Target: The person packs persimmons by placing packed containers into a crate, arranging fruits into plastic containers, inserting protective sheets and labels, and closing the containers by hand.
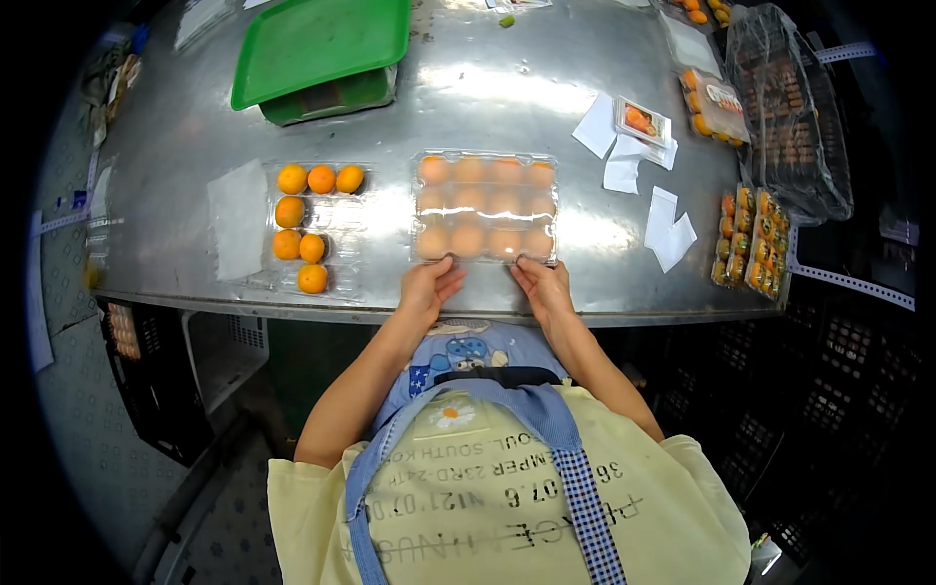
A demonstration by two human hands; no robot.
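Observation:
A closed clear plastic clamshell box (487,207), filled with rows of orange fruit, lies flat on the metal table in front of me. My left hand (431,290) grips the left part of its near edge, thumb on the rim and fingers curled beneath. At the right part of that edge, my right hand (544,290) pinches the rim in the same way. Left of it lies an open clear clamshell (341,239) with several loose oranges (290,212) in or over it; glare blurs its outline.
A green tray (322,49) rests on a green container (331,97) at the back left. White papers (669,231) and a stack of printed labels (643,122) lie to the right. Packed fruit boxes (751,239) stand at the right edge. Dark crates (838,361) are below.

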